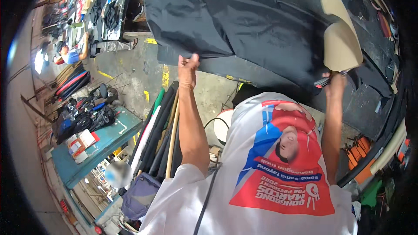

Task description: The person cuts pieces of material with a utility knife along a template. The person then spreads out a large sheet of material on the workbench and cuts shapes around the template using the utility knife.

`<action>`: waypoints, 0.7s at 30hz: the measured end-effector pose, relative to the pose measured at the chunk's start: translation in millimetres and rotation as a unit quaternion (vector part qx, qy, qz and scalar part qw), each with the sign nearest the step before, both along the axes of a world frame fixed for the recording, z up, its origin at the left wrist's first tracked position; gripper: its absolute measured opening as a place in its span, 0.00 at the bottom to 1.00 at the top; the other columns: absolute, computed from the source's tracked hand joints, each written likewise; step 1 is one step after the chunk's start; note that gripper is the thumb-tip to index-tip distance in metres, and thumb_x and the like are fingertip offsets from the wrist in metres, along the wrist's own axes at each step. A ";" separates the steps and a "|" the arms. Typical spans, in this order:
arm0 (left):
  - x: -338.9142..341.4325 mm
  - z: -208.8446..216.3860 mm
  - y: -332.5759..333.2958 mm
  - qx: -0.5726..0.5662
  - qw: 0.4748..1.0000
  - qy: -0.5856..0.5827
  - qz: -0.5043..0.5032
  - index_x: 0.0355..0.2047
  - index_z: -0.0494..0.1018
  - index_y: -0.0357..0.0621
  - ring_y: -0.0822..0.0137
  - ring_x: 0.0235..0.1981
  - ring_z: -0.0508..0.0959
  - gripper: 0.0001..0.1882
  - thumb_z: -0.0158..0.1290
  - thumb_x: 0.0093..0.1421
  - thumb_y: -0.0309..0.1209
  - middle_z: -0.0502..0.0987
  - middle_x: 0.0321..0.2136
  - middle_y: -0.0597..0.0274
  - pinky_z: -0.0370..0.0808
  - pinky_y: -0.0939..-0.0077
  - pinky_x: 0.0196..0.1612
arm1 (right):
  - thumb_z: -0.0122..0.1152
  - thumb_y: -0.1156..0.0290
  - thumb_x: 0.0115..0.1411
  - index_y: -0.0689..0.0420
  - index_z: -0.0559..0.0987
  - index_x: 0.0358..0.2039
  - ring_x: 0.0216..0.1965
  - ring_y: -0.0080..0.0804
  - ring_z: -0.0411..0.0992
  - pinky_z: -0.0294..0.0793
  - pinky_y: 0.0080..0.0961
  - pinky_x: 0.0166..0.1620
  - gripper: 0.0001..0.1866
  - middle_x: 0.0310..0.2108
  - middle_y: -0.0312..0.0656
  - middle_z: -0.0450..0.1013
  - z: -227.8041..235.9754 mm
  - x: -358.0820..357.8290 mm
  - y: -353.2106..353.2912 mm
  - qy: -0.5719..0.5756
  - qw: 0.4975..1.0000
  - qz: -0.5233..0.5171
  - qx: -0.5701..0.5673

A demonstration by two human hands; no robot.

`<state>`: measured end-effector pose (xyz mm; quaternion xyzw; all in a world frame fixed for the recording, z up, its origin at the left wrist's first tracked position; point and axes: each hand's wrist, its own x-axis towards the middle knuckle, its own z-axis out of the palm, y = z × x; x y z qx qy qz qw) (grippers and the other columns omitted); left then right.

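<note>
On the table, a bare strip is left between black fabric and near edge; the fabric is pinched by the left hand, a beige template clasped by the right hand.

The black cloth looks slightly glossy, the tan sheet smooth and matt.

Teal table, grey floor, pale wall

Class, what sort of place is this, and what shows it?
Probably a sewing or upholstery workshop: a wide black sheet, likely fabric, is spread out; long rolls of material lean together; dark goods lie heaped on a teal table.
</note>
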<state>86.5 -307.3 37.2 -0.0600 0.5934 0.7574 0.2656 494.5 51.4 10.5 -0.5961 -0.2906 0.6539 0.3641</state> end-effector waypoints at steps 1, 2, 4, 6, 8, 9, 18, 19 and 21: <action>0.6 -1.2 -5.4 -0.099 0.992 0.025 -0.070 0.45 0.75 0.40 0.70 0.32 0.77 0.18 0.67 0.60 0.35 0.78 0.30 0.67 0.76 0.66 0.43 | 0.60 0.78 0.64 0.59 0.77 0.48 0.24 0.26 0.71 0.74 0.28 0.27 0.12 0.33 0.39 0.77 -15.6 -1.3 -11.1 -0.039 0.999 0.020 0.006; -0.2 -2.7 -11.6 -0.195 0.969 0.050 -0.141 0.45 0.74 0.40 0.71 0.33 0.76 0.19 0.67 0.60 0.34 0.77 0.32 0.67 0.75 0.68 0.44 | 0.63 0.77 0.63 0.59 0.77 0.47 0.22 0.25 0.71 0.74 0.28 0.25 0.12 0.33 0.39 0.77 -29.2 -1.7 -20.2 -0.096 0.995 0.028 0.010; -5.9 -4.9 -25.1 -0.289 0.931 0.070 -0.212 0.45 0.73 0.40 0.72 0.35 0.76 0.19 0.68 0.60 0.34 0.77 0.33 0.68 0.74 0.69 0.44 | 0.64 0.76 0.62 0.59 0.77 0.47 0.22 0.24 0.71 0.73 0.27 0.25 0.13 0.32 0.39 0.77 -48.1 3.3 -35.4 -0.109 0.992 0.051 0.022; -15.8 -2.7 -39.1 -0.239 0.960 -0.024 -0.146 0.53 0.74 0.47 0.71 0.39 0.77 0.21 0.66 0.62 0.33 0.79 0.39 0.69 0.74 0.67 0.49 | 0.68 0.75 0.60 0.59 0.77 0.46 0.20 0.23 0.70 0.73 0.26 0.24 0.14 0.31 0.38 0.77 -59.0 9.8 -49.0 -0.166 0.983 0.067 0.042; -26.5 -3.5 -40.1 -0.214 0.967 -0.072 -0.116 0.58 0.75 0.51 0.70 0.41 0.78 0.23 0.65 0.63 0.32 0.80 0.42 0.69 0.75 0.67 0.52 | 0.67 0.75 0.61 0.61 0.78 0.45 0.20 0.24 0.71 0.72 0.26 0.23 0.13 0.31 0.39 0.78 -65.0 12.9 -55.8 -0.163 0.982 0.063 0.075; -31.1 -2.3 -38.4 -0.173 0.977 -0.062 -0.112 0.59 0.74 0.50 0.70 0.42 0.78 0.24 0.65 0.62 0.31 0.80 0.41 0.70 0.74 0.69 0.51 | 0.66 0.74 0.62 0.62 0.79 0.45 0.20 0.25 0.72 0.72 0.26 0.23 0.12 0.31 0.40 0.78 -66.2 14.6 -58.7 -0.159 0.980 0.062 0.106; 21.7 11.8 26.4 -0.228 0.942 0.084 -0.232 0.51 0.79 0.37 0.69 0.46 0.78 0.22 0.70 0.58 0.29 0.82 0.43 0.67 0.74 0.71 0.54 | 0.63 0.63 0.67 0.62 0.75 0.58 0.32 0.34 0.79 0.78 0.31 0.34 0.23 0.41 0.47 0.81 -88.0 29.9 -44.2 -0.254 0.945 0.160 0.131; 23.4 13.6 31.3 -0.258 0.936 0.067 -0.230 0.51 0.79 0.37 0.69 0.46 0.78 0.22 0.70 0.58 0.29 0.82 0.43 0.67 0.74 0.71 0.54 | 0.63 0.63 0.67 0.62 0.75 0.58 0.32 0.34 0.79 0.78 0.31 0.34 0.23 0.41 0.47 0.81 -92.6 31.4 -41.2 -0.224 0.949 0.165 0.148; 29.4 16.6 33.3 -0.291 0.922 0.043 -0.250 0.54 0.77 0.36 0.66 0.48 0.77 0.25 0.69 0.58 0.28 0.79 0.50 0.64 0.72 0.71 0.56 | 0.62 0.60 0.68 0.62 0.75 0.61 0.43 0.38 0.79 0.78 0.35 0.44 0.26 0.47 0.47 0.81 -97.9 34.7 -37.8 -0.308 0.888 0.188 0.285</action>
